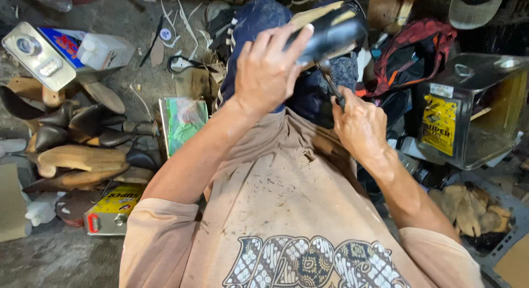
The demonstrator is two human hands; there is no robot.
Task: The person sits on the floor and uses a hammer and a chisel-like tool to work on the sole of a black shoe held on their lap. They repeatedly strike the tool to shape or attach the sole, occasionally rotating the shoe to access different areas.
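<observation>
The left hand (268, 68) is gripping a glossy black shoe upper on its pale wooden last (330, 29) above the lap, while the right hand (359, 123) is closing around dark metal pliers (330, 83) biting its edge; a square metal tin with a yellow label (468, 109) is standing at right, a smaller yellow tin (113, 208) lying at left

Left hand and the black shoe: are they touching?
Touching. The head view shows the left hand with its fingers wrapped over the black shoe.

Glossy black leather shoe on a last (330, 29), sole side up showing pale tan insole edges, tilted, held far centre above the lap. Slim dark metal pincer tool (330, 85) bites its lower edge, angled down toward the right.
</observation>
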